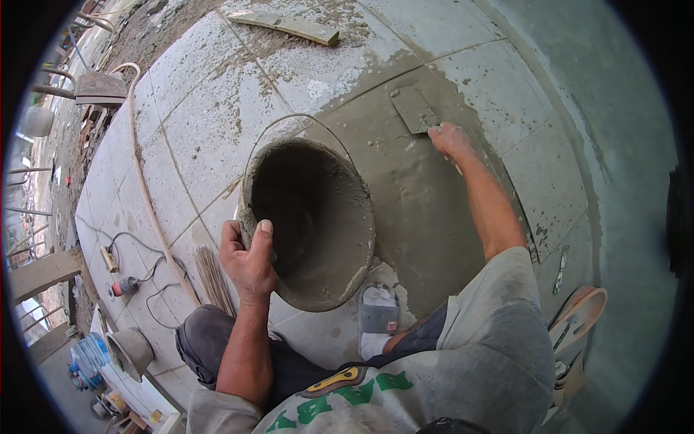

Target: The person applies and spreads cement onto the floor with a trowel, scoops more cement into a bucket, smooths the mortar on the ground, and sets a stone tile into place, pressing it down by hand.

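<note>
My left hand (249,262) grips the near-left rim of a mortar-coated bucket (318,282), thumb over the edge. The bucket is tilted with its mouth toward me, and its dark inside shows only a coating of grey residue. Its thin wire handle (300,116) arches over the far rim. Out to the right, my right hand (451,140) is closed round the handle of a flat trowel (414,110). The trowel's blade, smeared with grey, lies on or just above the wet mortar (423,210) spread over the floor. Most of its handle is hidden in my fingers.
Pale floor tiles (195,137) surround the mortar. A wooden board (285,26) lies at the far side, a hose (141,173) along the left. Left of me are a bundle of bristles (215,278), an angle grinder (124,286) with its cord, and another bucket (131,352).
</note>
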`<move>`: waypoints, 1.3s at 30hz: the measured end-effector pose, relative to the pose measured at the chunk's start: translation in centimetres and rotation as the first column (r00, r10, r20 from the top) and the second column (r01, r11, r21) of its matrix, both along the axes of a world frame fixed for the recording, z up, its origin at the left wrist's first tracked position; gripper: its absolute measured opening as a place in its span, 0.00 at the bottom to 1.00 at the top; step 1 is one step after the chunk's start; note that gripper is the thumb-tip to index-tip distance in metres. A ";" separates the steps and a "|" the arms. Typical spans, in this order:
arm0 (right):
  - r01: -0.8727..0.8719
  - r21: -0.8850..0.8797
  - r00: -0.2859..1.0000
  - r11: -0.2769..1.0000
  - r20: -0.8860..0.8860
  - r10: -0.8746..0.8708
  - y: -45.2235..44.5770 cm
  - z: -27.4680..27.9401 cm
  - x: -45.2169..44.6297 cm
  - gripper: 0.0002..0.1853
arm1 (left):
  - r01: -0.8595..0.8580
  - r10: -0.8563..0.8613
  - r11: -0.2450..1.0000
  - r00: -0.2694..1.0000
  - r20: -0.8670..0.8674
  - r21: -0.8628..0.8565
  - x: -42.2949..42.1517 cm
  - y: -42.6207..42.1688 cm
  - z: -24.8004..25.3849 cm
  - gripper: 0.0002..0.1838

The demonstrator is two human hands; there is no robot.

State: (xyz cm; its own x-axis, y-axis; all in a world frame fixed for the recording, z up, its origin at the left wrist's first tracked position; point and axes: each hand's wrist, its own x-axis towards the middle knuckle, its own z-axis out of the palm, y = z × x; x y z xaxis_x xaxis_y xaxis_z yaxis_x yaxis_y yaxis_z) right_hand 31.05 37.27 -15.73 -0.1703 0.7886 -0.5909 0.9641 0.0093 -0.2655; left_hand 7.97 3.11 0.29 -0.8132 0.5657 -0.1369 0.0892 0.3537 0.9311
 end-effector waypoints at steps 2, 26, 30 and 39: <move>-0.088 0.132 0.996 0.987 0.004 0.088 -1.1 -3.7 -0.2 0.25 | -0.004 0.004 1.000 1.000 -0.016 -0.005 -0.1 -0.1 -0.3 0.14; -0.178 0.136 0.973 0.974 0.169 0.154 -8.2 -0.2 0.5 0.24 | 0.009 -0.008 0.999 1.000 -0.020 0.047 -1.7 -1.5 -0.3 0.16; -0.042 0.136 0.982 0.990 0.188 0.016 -9.2 -0.6 4.0 0.26 | 0.013 -0.011 0.998 0.999 -0.038 0.064 -2.4 -2.0 -1.0 0.17; 0.076 0.095 0.989 0.993 0.123 -0.087 -12.2 -1.3 8.9 0.27 | 0.046 -0.041 0.998 0.995 -0.096 0.054 -2.4 -2.2 -0.7 0.17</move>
State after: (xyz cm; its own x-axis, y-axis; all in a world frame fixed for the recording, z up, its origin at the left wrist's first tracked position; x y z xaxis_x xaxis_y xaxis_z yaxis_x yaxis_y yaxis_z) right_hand 39.90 25.05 -17.03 -0.0317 0.8476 -0.5296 0.9884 -0.0522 -0.1427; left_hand 5.58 0.87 -0.37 -0.7957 0.6051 -0.0274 0.1925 0.2955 0.9358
